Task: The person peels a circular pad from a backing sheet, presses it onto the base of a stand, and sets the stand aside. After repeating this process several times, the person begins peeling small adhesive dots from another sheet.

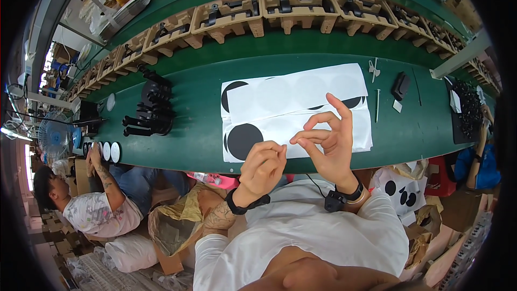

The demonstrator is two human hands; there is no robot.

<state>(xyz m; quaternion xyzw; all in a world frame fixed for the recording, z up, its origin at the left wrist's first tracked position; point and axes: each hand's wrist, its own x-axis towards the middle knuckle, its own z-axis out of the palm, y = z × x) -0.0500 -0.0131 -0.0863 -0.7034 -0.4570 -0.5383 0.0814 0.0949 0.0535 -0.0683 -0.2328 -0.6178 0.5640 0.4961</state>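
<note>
My left hand [263, 169] is closed, its fingertips pinched together just above the near edge of a white sheet. Close beside it, my right hand [329, 148] pinches thumb and forefinger, with the other fingers raised. Anything between the fingertips is too small to make out. Beneath both hands lies the white sheet [301, 132] with large black round stickers; one black round sticker [245, 140] shows whole at its left. Across the far part of the sheet lies a pale backing sheet [296, 94] with faint circles, covering most of the other stickers.
Black moulded parts [153, 105] stand in a group at the left. To the right lie a white stick [377, 105], a small black block [400, 86] and a black mat [466, 110] of small pieces. Brown pulp trays [299, 13] line the back. Co-workers sit at both sides.
</note>
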